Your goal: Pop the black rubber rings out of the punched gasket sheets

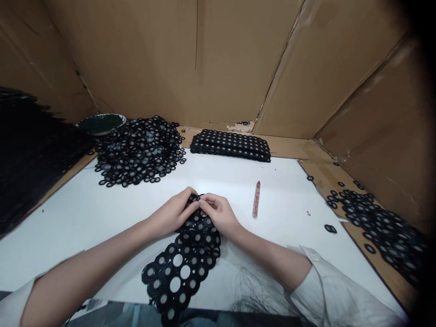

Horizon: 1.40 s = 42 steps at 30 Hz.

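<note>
**Fingers pinch the far end of a punched black sheet**

The fingers (190,205) of both hands are drawn in narrow and meet at one spot, closed on the far tip of a black sheet of joined rings (182,268). The left hand (173,213) comes in from the left and the right hand (220,213) from the right, thumbs and forefingers nearly touching over the tip. Which hand has the firmer hold I cannot tell, as the fingertips crowd together.

The sheet lies on the white table (85,213) with its long axis running from the fingers back toward the person, slanting a little to the left as it nears the table edge. So the bulk of it sits below and between the two wrists, equally near both hands.

Going left to right across the rest: a dark mass (30,154) at the far left, too blurred to name; a green dish (102,123) near the cardboard wall (221,59); a big heap of loose black rings (139,150) just beside the dish; a neat stack of punched sheets (231,145) at the back; a reddish pen-like stick (256,200) lying just right of the right hand, apart from it; and another scatter of rings (378,227) along the right side on the cardboard.
</note>
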Each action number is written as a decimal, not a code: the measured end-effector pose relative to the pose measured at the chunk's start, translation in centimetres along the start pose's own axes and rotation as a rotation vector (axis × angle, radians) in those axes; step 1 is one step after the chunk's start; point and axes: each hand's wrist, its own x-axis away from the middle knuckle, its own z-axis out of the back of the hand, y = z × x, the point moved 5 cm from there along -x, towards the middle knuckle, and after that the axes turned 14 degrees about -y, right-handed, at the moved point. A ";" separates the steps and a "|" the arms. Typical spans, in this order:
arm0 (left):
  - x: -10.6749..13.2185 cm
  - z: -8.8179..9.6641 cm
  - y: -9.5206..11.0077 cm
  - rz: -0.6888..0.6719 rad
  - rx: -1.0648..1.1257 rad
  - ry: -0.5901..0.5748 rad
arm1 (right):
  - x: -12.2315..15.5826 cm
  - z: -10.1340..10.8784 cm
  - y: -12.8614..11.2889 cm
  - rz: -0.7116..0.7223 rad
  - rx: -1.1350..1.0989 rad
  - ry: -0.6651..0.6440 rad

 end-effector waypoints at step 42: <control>-3.6 -1.4 2.1 -0.039 -0.382 0.095 | 1.2 2.3 -0.2 0.101 0.063 0.199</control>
